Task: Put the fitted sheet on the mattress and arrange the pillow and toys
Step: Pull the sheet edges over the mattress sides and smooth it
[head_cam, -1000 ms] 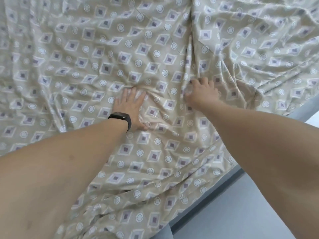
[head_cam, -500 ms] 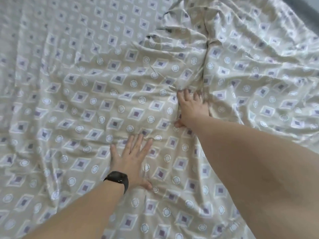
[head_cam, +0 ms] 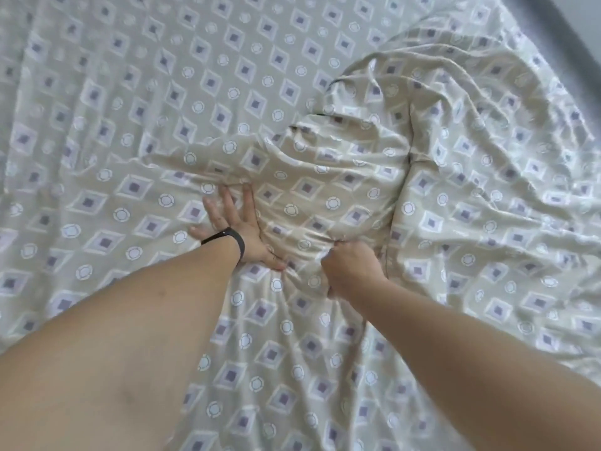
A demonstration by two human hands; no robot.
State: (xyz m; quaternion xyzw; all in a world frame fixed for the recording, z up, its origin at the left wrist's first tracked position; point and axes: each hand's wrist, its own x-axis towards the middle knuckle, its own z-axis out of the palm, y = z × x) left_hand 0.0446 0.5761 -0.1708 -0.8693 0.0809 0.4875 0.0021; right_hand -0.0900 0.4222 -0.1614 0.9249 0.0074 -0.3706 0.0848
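The beige fitted sheet, printed with purple diamonds and white circles, covers almost the whole view. It lies fairly flat at the left and is bunched into thick folds at the centre and right. My left hand, with a black band on the wrist, presses flat on the sheet with fingers spread. Just to its right, my right hand is curled into a fist and grips a gathered fold of the sheet. No pillow or toys are in view.
A dark grey strip runs along the top right corner beyond the sheet's edge. The piled folds rise on the right side.
My right hand has pulled back toward me and closed on a fold of sheet, dragging a bunch of fabric with it. My left hand has slid forward and stays flat.
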